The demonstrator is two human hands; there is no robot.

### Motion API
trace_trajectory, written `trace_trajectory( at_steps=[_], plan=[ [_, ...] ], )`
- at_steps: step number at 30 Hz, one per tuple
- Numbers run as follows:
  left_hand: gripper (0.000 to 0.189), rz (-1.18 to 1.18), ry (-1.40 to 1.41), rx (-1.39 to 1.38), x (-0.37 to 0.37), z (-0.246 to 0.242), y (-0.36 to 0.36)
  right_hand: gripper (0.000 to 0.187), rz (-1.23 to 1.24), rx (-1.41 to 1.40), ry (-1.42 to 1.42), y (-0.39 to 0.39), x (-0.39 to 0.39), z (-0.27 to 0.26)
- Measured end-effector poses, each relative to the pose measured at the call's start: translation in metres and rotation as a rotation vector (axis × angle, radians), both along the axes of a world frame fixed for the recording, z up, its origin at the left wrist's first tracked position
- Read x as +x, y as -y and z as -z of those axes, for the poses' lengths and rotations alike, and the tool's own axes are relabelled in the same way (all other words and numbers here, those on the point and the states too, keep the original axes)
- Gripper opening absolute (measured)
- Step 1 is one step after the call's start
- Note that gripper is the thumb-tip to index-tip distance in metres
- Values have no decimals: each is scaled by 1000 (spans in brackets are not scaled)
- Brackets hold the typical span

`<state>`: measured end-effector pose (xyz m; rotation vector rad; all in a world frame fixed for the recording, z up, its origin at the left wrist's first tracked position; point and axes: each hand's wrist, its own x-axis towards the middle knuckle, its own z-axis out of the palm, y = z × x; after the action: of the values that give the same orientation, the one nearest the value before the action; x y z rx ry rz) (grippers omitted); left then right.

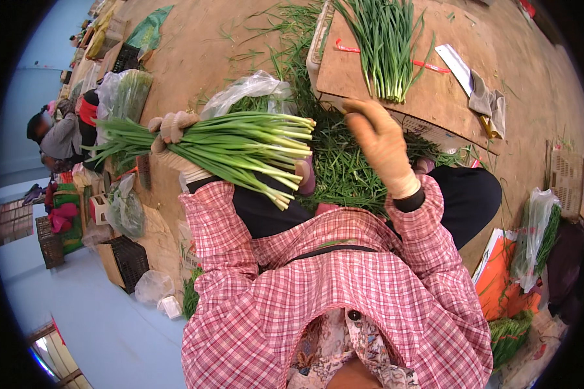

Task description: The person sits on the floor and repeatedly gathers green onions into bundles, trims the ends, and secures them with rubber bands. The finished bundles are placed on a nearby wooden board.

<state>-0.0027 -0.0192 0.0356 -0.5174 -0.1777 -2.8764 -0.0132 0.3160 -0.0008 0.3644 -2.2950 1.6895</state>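
My left hand, in a light knit glove, grips a bunch of garlic chives around its leafy part. The pale cut ends point right, above my lap. Gloved too, my right hand hovers by the near edge of a wooden board, fingers extended and no object visible in it. A second bunch of chives lies on the board, across a red strip whose ends stick out both sides. To its right are a flat pale blade-like strip and a grey cloth.
Loose green trimmings cover the floor between my legs. A plastic crate supports the board. A clear plastic bag with greens lies ahead. Another person sits at left near bagged greens. Bundled chives lie lower right.
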Motion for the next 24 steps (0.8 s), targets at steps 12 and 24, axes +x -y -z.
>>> trace_trajectory(
  at_steps=[12, 24],
  plan=[
    [17, 25, 16, -73, -5, 6, -11, 20, -109, -121, 301, 6, 2, -7],
    [17, 22, -4, -60, -5, -4, -13, 21, -218, -49, 603, -22, 0, 8]
  ],
)
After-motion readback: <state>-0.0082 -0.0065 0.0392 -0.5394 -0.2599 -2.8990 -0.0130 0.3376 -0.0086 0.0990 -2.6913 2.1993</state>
